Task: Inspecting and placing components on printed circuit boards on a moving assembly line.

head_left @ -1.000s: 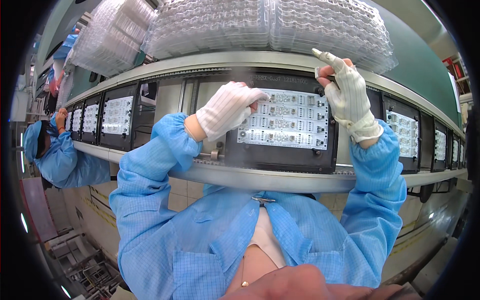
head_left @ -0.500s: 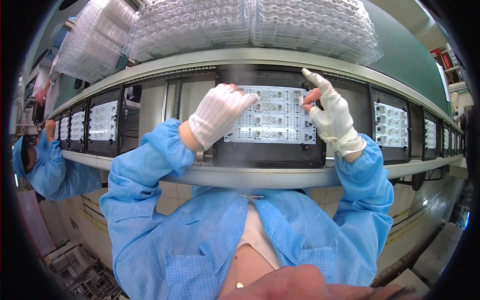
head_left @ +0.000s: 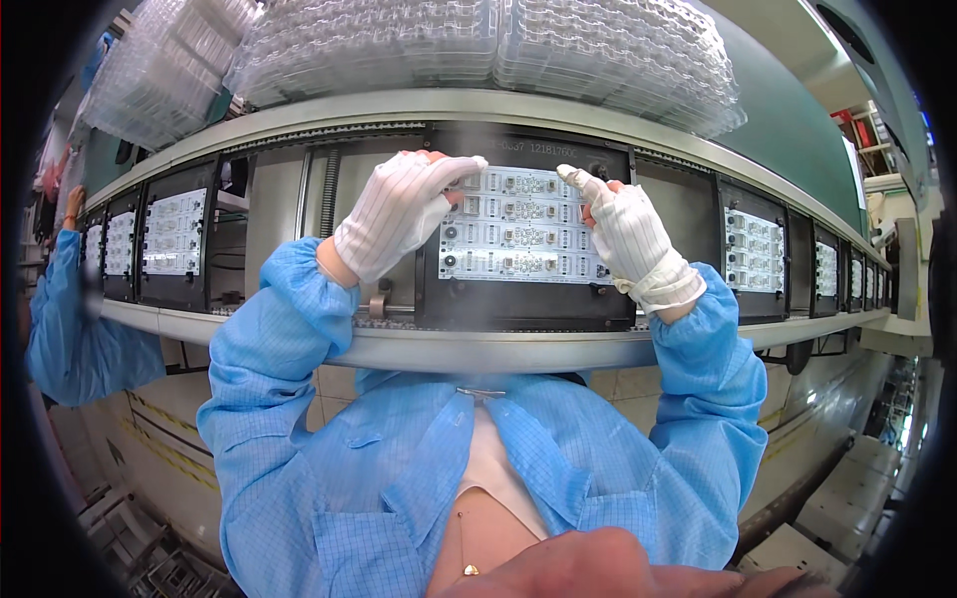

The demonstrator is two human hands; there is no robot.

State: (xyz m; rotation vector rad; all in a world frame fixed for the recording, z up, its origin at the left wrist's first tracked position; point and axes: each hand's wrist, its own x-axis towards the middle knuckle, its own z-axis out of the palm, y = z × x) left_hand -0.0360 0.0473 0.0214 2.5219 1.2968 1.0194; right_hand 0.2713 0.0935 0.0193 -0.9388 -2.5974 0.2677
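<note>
White circuit boards point(head_left: 518, 237) lie in several long rows in a black carrier point(head_left: 528, 305) in front of me. My left hand point(head_left: 397, 211), in a striped white glove, grips the left end of the top row, forefinger along its far edge and thumb lower down. At the right end of that row, my right hand point(head_left: 630, 231) has its gloved forefinger stretched to the far corner and the other fingers bent at the board's side. Bare fingertips show past the glove cloth. The right thumb is mostly hidden.
More black carriers with white boards stand along the rail line, at left point(head_left: 173, 237) and right point(head_left: 755, 249). Stacked clear plastic trays point(head_left: 618, 60) sit beyond the metal rail point(head_left: 399, 108) on a green surface point(head_left: 797, 135). A co-worker's blue sleeve point(head_left: 75, 329) shows at far left.
My right forefinger has come down from its raised position to the boards' far right corner. My left hand has shifted outward, uncovering more of the boards. The whole view has shifted slightly.
</note>
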